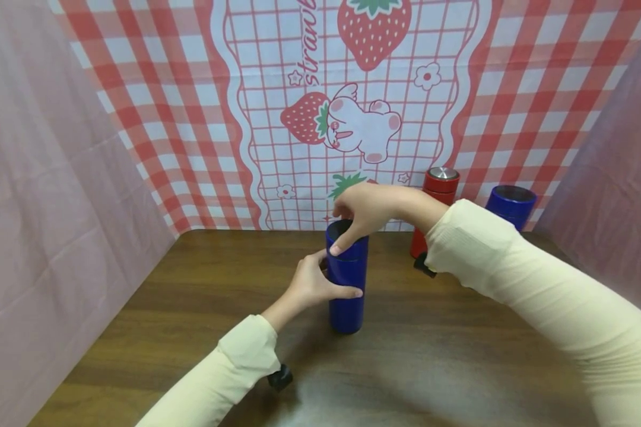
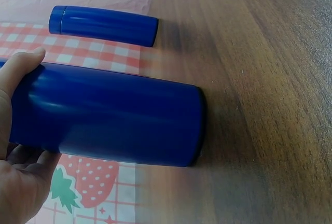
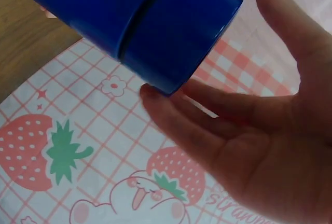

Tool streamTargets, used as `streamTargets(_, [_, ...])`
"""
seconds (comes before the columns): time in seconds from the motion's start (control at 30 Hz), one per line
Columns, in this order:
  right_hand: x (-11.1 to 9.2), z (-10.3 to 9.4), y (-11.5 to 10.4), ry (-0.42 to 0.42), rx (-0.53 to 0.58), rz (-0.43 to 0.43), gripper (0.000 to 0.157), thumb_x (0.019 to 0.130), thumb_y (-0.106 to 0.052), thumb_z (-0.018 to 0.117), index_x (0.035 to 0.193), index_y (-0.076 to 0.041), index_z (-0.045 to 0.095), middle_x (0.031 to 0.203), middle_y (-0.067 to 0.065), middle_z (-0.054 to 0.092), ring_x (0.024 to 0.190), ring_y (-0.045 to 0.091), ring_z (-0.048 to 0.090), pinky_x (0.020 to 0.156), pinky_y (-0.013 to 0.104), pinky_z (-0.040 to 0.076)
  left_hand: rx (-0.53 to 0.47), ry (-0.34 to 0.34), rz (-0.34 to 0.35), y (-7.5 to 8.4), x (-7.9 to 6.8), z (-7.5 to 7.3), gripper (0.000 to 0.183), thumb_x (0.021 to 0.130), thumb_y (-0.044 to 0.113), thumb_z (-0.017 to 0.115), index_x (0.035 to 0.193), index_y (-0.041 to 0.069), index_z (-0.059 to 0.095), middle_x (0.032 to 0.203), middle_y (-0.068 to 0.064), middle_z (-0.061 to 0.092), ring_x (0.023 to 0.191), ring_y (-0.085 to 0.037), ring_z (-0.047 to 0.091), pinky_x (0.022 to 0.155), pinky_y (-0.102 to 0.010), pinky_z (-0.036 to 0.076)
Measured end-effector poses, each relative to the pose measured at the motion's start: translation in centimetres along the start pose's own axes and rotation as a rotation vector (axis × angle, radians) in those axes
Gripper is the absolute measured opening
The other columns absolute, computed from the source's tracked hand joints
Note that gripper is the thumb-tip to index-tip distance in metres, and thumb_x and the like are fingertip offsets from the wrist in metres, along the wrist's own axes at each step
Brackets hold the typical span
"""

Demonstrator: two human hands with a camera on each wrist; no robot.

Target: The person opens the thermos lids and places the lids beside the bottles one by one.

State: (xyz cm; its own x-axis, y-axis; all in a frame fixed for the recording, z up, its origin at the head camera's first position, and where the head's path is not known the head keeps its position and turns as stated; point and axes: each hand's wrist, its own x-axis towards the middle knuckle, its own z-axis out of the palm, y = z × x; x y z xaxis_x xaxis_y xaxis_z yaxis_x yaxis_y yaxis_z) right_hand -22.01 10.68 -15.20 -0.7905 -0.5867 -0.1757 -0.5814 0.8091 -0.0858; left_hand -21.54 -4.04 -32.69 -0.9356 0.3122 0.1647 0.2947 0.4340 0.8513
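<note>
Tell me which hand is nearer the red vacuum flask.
Right. In the head view, the right hand is at the top of the held blue vacuum flask, left of the red vacuum flask; the left hand grips the blue vacuum flask lower and farther left.

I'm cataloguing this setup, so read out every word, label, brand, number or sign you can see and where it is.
"strawb": sideways on the checked cloth; the rest is cut off by the picture's top edge.
Right wrist view: same word, faint, incomplete.
The gripped blue bottle, red bottle and other blue bottle show no readable text.
</note>
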Motion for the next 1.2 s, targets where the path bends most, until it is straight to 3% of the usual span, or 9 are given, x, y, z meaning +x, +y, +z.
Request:
streamTargets(0.13, [0.2,-0.1,-0.7,-0.024,-0.039,0.076,0.061,0.074,-0.052,0.077,0.107,-0.001,0.064,0.102,0.01,0.07,0.089,0.019,0.064,0.077,0.032,0.056,-0.015,-0.007,-0.004,-0.1,-0.1,0.0,0.071,0.065,0.033,0.088,0.125,0.01,0.058,0.115,-0.009,0.07,0.102,-0.021,0.068,0.082,-0.033,0.058])
streamTargets(0.27, [0.4,-0.1,-1.2,-0.037,-0.054,0.113,0.052,0.073,-0.049,0.079,0.094,-0.003,0.064,0.087,0.006,0.067,0.074,0.014,0.058,0.063,0.024,0.05,-0.007,-0.011,-0.002,-0.1,0.0,0.0,0.071,0.066,0.034,0.088,0.127,0.012,0.058,0.117,-0.008,0.07,0.104,-0.021,0.068,0.083,-0.034,0.058])
streamTargets(0.53, [0.9,-0.2,-1.8,-0.071,-0.083,0.124,0.057,0.07,-0.036,0.084,0.109,-0.001,0.061,0.104,0.01,0.067,0.09,0.021,0.066,0.077,0.031,0.057,0.027,-0.003,0.007,-0.1,-0.1,-0.1,0.067,0.065,0.035,0.087,0.122,0.011,0.061,0.112,-0.007,0.071,0.099,-0.019,0.068,0.08,-0.031,0.057])
streamTargets(0.83, [0.9,-0.6,-1.2,-0.072,-0.096,0.045,0.052,0.065,-0.035,0.087,0.101,-0.004,0.067,0.097,0.006,0.069,0.086,0.018,0.065,0.075,0.03,0.056,0.018,-0.011,0.006,-0.2,0.0,-0.1,0.065,0.065,0.034,0.088,0.12,0.013,0.062,0.111,-0.005,0.072,0.099,-0.018,0.068,0.08,-0.032,0.057])
streamTargets(1.2, [1.3,-0.7,-0.7,-0.09,-0.064,0.035,0.056,0.062,-0.033,0.089,0.105,-0.005,0.067,0.098,0.005,0.071,0.088,0.017,0.066,0.079,0.031,0.057,0.004,-0.012,0.007,-0.3,0.2,-0.1,0.065,0.064,0.033,0.088,0.12,0.012,0.061,0.112,-0.006,0.071,0.101,-0.019,0.068,0.082,-0.034,0.057])
